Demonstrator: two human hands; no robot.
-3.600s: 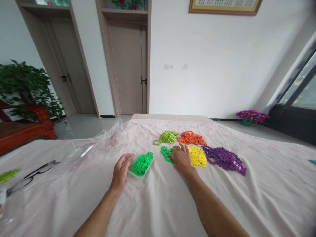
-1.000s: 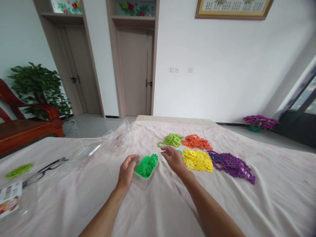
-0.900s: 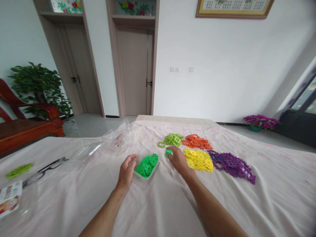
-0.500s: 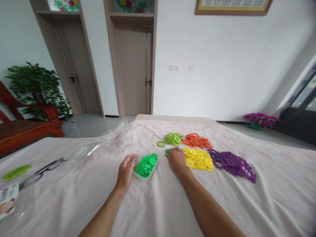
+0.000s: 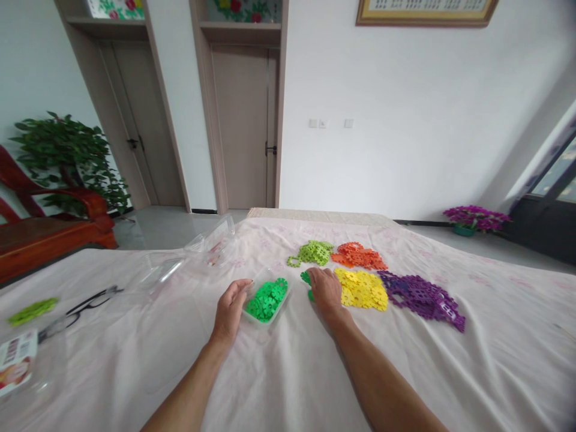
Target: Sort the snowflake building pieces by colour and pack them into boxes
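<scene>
Green plastic snowflake discs [image 5: 266,300] fill part of a small clear plastic box [image 5: 278,314] on the bed-like surface. The fingers of my left hand [image 5: 231,309] grip the box's left edge, thumb by the far rim. To the right of the box, my right hand [image 5: 326,289] reaches down with curled fingers over more green discs [image 5: 305,276], which poke out at its left side. Its fingertips are partly hidden. Beside this hand lies a pile of yellow discs [image 5: 363,289].
Behind are light-green pieces [image 5: 315,252] and orange pieces [image 5: 359,256]; purple pieces [image 5: 423,297] spread at the right. On the left are clear plastic containers [image 5: 209,246], glasses [image 5: 85,306], a yellow-green clump [image 5: 33,311] and a labelled container [image 5: 18,363].
My right hand has shifted slightly right and its fingers have curled more, so more of the green discs shows beside it. My left hand stays on the box.
</scene>
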